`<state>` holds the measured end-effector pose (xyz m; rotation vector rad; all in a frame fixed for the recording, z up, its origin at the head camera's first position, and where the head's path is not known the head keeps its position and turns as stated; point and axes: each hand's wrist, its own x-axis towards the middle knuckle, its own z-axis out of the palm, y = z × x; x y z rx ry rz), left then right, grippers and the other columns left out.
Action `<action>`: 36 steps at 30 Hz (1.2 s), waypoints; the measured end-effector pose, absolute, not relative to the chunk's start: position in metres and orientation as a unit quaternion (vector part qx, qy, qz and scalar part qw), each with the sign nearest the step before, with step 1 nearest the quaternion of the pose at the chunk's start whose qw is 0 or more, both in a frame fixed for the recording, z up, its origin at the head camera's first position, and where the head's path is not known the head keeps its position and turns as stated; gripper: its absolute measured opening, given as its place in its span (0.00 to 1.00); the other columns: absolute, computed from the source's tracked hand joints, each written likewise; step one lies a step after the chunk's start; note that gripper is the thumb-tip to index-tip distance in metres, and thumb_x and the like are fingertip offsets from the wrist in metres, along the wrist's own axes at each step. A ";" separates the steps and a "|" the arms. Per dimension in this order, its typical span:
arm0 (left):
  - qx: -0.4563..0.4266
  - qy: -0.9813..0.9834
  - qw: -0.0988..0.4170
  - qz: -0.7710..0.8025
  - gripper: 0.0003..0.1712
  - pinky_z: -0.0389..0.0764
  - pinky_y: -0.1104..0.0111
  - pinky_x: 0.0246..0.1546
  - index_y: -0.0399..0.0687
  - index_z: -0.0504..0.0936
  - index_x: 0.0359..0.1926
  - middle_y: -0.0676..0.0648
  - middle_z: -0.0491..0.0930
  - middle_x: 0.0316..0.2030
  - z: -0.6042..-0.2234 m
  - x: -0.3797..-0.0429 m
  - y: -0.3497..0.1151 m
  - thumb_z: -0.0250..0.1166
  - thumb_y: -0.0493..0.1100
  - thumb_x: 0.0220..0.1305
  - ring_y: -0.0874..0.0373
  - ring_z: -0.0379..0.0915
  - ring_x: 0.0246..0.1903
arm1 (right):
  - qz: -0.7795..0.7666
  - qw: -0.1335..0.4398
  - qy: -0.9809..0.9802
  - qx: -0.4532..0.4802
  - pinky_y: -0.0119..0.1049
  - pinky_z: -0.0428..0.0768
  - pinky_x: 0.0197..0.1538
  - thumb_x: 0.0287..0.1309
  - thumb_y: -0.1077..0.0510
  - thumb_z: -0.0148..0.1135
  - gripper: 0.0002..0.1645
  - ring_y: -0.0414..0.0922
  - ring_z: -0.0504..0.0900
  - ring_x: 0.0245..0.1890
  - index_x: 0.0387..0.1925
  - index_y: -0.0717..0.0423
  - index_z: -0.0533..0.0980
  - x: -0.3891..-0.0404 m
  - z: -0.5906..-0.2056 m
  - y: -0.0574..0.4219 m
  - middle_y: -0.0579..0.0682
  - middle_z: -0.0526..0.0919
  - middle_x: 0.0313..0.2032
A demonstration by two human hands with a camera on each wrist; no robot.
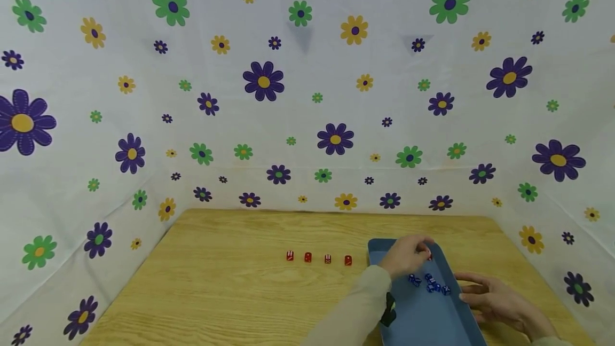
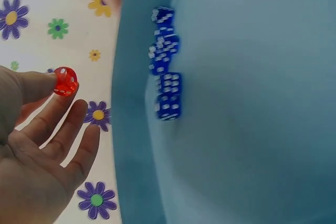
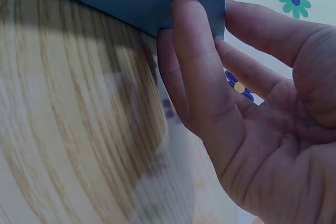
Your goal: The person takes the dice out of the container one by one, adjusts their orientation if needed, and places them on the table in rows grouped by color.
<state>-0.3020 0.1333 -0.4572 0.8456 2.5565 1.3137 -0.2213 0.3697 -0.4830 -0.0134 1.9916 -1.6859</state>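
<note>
My left hand [image 1: 405,256] is over the far part of a blue tray [image 1: 413,319]. It pinches a red die [image 2: 65,81] between thumb and index finger, while its other fingers stay loosely spread. Several blue dice [image 1: 430,283] with white pips lie inside the tray, grouped near its right wall. Outside that wall is my right hand [image 1: 502,300], its fairly straight fingers resting against the tray's outer side. In the right wrist view a fingertip [image 3: 189,17] lies on the wall and the thumb is close to the rim.
A spaced row of several red dice [image 1: 328,259] lies on the wooden table [image 1: 230,282], left of the tray. Flower-patterned white cloth [image 1: 298,68] rises behind the table and along both sides. A dark object [image 1: 389,309] is on the left wrist, beside the tray's left wall.
</note>
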 end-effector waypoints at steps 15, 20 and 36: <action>0.343 0.847 0.065 0.401 0.17 0.77 0.76 0.44 0.49 0.79 0.60 0.51 0.83 0.48 -0.438 -0.313 0.087 0.56 0.40 0.73 0.68 0.78 0.44 | -0.611 0.258 0.748 0.003 0.49 0.83 0.48 0.65 0.58 0.61 0.44 0.49 0.83 0.47 0.73 0.67 0.51 -0.222 -0.483 0.365 0.58 0.79 0.54; 0.350 0.849 0.055 0.393 0.18 0.77 0.75 0.48 0.46 0.78 0.61 0.47 0.83 0.52 -0.439 -0.315 0.071 0.56 0.39 0.73 0.66 0.78 0.47 | -0.608 0.255 0.752 0.002 0.49 0.83 0.48 0.64 0.58 0.62 0.45 0.48 0.82 0.47 0.73 0.68 0.50 -0.223 -0.481 0.364 0.57 0.79 0.54; 0.322 0.856 0.036 0.402 0.18 0.77 0.68 0.50 0.46 0.77 0.61 0.46 0.81 0.54 -0.453 -0.324 0.010 0.56 0.41 0.73 0.58 0.76 0.52 | -0.593 0.251 0.765 0.014 0.50 0.82 0.49 0.66 0.57 0.60 0.43 0.49 0.82 0.48 0.73 0.68 0.50 -0.222 -0.479 0.365 0.65 0.77 0.56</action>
